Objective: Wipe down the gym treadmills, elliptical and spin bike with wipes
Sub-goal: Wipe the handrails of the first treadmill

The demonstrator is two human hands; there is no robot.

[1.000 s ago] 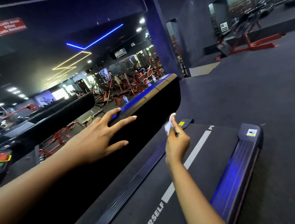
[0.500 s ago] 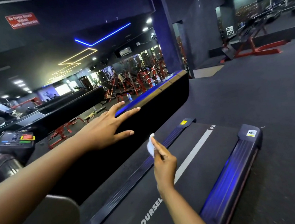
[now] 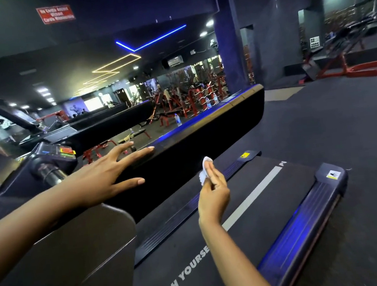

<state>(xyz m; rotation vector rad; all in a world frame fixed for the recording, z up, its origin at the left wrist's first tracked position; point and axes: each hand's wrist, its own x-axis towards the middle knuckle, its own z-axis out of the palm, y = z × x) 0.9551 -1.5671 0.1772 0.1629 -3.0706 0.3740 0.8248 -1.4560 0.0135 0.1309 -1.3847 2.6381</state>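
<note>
In the head view, the left grip [image 3: 99,177] was wide open, fingers straight and fanned, its fingertips lying on the top edge of the long black side panel [image 3: 205,136] and its thumb laid against the panel's face. The right grip [image 3: 213,196] was closed narrow round a small white wipe [image 3: 206,169], pinched between thumb and fingertips, with the crumpled cloth showing at the twelve o'clock end of the fingers. The wipe was held over the left edge of the treadmill belt [image 3: 261,205]; whether it touched the deck could not be told. At four o'clock from that grip ran the ribbed side rail [image 3: 300,231], glossy with blue light. A console [image 3: 62,152] with red and green buttons sat at nine o'clock. Beyond the panel stood red machines [image 3: 191,95] and a water bottle [image 3: 177,119]; dark floor [image 3: 361,145] spread towards three o'clock, and a red sign [image 3: 56,14] hung at eleven o'clock.
</note>
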